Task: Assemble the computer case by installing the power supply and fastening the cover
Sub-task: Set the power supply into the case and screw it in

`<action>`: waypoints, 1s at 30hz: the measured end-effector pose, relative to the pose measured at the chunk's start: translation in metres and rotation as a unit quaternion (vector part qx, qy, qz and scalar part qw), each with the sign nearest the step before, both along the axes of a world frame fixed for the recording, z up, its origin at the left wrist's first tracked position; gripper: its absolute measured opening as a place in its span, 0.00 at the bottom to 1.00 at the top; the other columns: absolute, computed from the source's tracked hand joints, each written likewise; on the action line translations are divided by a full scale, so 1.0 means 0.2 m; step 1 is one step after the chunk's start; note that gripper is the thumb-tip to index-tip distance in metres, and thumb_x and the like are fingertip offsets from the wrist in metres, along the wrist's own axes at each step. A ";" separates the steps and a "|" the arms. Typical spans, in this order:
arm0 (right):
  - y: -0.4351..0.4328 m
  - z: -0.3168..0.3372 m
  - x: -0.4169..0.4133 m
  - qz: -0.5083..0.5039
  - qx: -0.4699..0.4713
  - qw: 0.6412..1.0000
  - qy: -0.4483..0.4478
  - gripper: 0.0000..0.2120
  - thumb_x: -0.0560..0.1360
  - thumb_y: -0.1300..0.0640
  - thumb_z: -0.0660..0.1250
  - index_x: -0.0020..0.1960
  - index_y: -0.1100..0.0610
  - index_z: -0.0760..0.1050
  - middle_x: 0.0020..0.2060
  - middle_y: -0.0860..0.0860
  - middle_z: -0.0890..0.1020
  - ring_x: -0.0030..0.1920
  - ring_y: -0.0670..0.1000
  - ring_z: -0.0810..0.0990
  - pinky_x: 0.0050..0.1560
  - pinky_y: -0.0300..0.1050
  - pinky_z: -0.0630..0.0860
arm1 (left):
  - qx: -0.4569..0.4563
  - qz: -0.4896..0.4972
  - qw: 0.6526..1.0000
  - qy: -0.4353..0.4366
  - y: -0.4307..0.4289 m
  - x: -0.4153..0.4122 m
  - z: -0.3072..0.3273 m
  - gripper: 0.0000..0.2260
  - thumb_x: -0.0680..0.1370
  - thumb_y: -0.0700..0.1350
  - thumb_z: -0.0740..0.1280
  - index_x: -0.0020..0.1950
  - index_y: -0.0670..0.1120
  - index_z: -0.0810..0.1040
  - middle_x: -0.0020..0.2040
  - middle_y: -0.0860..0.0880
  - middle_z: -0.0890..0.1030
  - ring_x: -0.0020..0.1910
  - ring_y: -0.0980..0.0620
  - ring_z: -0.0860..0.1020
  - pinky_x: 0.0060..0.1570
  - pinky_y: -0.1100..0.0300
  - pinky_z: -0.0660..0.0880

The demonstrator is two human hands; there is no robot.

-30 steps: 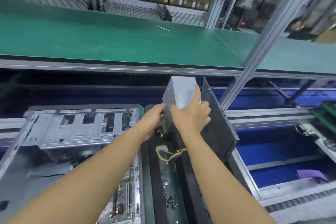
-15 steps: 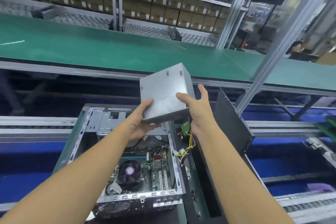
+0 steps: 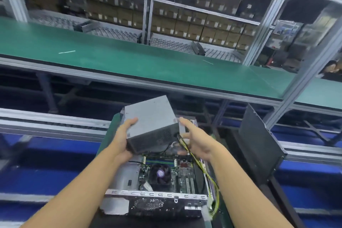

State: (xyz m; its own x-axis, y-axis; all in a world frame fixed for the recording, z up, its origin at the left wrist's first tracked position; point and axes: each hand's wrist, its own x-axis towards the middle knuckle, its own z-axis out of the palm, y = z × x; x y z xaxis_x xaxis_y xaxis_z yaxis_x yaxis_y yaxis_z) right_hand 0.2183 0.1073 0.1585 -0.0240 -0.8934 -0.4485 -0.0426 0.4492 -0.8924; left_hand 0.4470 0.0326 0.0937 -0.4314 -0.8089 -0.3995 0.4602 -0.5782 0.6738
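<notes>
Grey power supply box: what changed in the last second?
The grey metal power supply box was lifted from beside the black cover panel to above the open computer case. The left hand holds it; the right hand has let go, fingers spread. Case and panel stayed put.

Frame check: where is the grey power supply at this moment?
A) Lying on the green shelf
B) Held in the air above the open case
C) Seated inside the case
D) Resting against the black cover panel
B: the power supply is in the air over the open case. The left hand grips its lower left edge, and the right hand is spread open beside it.
</notes>
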 end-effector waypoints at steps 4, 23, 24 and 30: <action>0.04 -0.19 0.09 0.077 0.054 0.995 0.016 0.27 0.79 0.40 0.69 0.70 0.56 0.71 0.46 0.54 0.85 0.37 0.50 0.81 0.40 0.46 0.81 | 0.034 0.065 0.997 -0.005 0.07 0.16 -0.08 0.16 0.75 0.54 0.69 0.58 0.46 0.80 0.50 0.39 0.85 0.43 0.40 0.83 0.41 0.48 0.81; -0.01 -0.35 0.14 0.003 -0.078 0.944 0.321 0.14 0.84 0.64 0.58 0.64 0.52 0.76 0.55 0.45 0.80 0.53 0.47 0.79 0.47 0.37 0.72 | -0.236 0.196 0.913 -0.270 0.16 0.08 0.02 0.32 0.70 0.56 0.76 0.66 0.52 0.62 0.56 0.58 0.74 0.54 0.63 0.76 0.46 0.63 0.73; -0.01 -0.35 0.13 -0.023 -0.084 0.952 0.294 0.15 0.82 0.67 0.59 0.61 0.52 0.77 0.56 0.45 0.80 0.54 0.46 0.80 0.47 0.35 0.73 | -0.272 0.201 0.896 -0.289 0.17 0.09 0.03 0.34 0.69 0.56 0.77 0.67 0.54 0.61 0.57 0.59 0.74 0.54 0.66 0.76 0.48 0.64 0.74; -0.05 -0.29 0.14 -0.119 -0.094 0.988 -0.008 0.16 0.79 0.71 0.62 0.61 0.55 0.78 0.57 0.53 0.86 0.58 0.54 0.83 0.56 0.48 0.81 | -0.474 0.185 0.769 -0.387 0.18 0.13 0.06 0.46 0.60 0.61 0.79 0.71 0.57 0.58 0.64 0.58 0.70 0.65 0.57 0.71 0.62 0.53 0.74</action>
